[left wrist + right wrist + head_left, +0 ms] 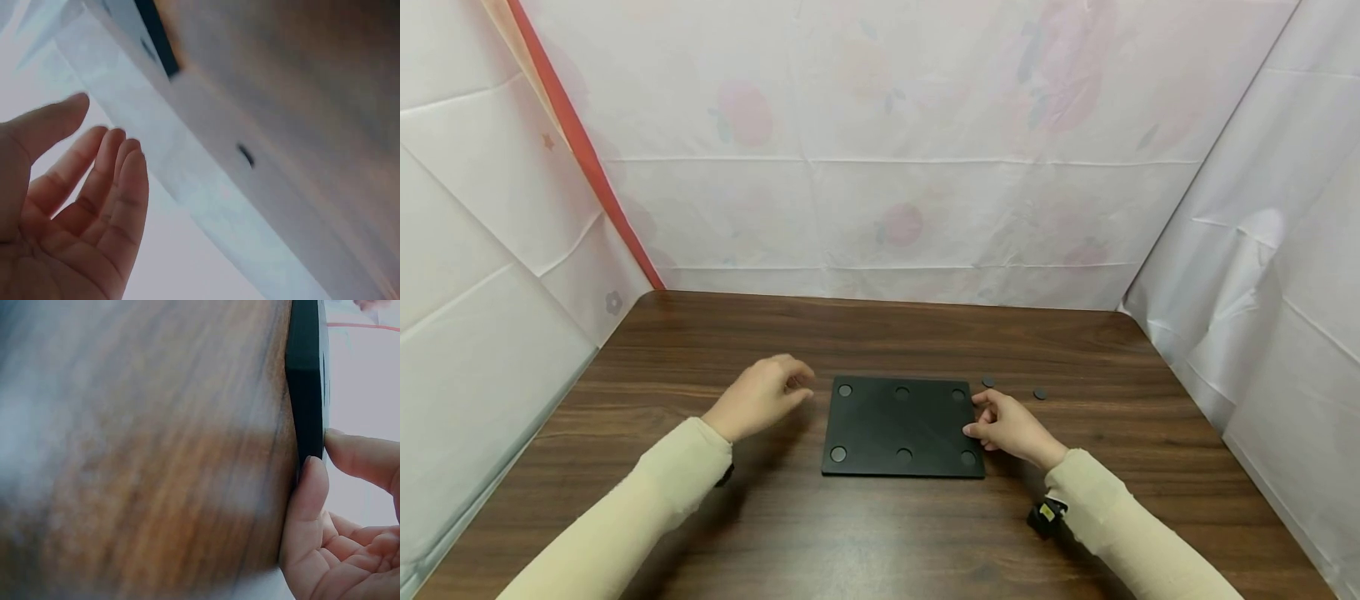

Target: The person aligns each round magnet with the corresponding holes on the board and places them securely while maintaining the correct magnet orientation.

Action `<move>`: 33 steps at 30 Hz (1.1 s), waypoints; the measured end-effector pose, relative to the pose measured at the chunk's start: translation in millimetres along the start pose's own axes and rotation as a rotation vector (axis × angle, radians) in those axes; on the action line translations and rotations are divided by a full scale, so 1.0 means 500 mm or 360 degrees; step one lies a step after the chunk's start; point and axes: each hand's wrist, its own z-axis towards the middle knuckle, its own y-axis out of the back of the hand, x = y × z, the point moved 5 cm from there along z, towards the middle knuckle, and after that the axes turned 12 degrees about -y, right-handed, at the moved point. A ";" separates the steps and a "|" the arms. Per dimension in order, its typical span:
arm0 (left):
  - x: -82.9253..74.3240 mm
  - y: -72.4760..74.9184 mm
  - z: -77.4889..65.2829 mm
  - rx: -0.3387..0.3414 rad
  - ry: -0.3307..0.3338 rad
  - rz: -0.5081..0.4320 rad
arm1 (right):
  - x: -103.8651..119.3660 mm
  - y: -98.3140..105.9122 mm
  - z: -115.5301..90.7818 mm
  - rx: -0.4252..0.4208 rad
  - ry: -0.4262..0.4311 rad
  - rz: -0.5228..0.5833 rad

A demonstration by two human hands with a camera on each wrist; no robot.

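Note:
A flat black rectangular board point(901, 427) with several round recesses lies on the wooden table. My right hand point(1009, 427) is at its right edge. In the right wrist view, the thumb rests on the top of the board point(306, 394) and a finger bears against its side, pinching the edge. My left hand point(763, 396) hovers left of the board, fingers loosely bent, apart from it and holding nothing. The left wrist view shows that hand point(81, 206) with its palm bare. Two small dark discs, one nearer point(988, 382) and one farther right point(1040, 393), lie beyond the right hand.
The brown wood-grain table point(730, 533) extends around the board. White printed cloth point(880, 208) hangs behind it and along both sides, with a red strip point(587, 158) at the left corner. A small dark device point(1047, 517) is on the right wrist.

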 end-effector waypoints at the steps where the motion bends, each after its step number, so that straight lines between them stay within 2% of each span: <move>1: 0.010 0.009 0.003 -0.0035 0.0028 0.0004 | 0.000 0.000 -0.001 0.0004 0.0004 0.0001; 6: 0.052 0.040 0.011 -0.0130 0.0139 0.0000 | 0.002 0.000 -0.003 0.0003 -0.0006 0.0008; 12: 0.085 0.040 0.015 -0.0126 0.0212 0.0000 | 0.001 0.000 -0.003 0.0001 -0.0007 0.0007; 25: 0.129 0.017 0.024 -0.0006 0.0324 -0.0071 | 0.003 -0.002 -0.006 0.0009 -0.0009 0.0018; 33: 0.149 0.005 0.038 0.0111 0.0329 -0.0086 | 0.002 -0.002 -0.004 0.0008 -0.0010 0.0020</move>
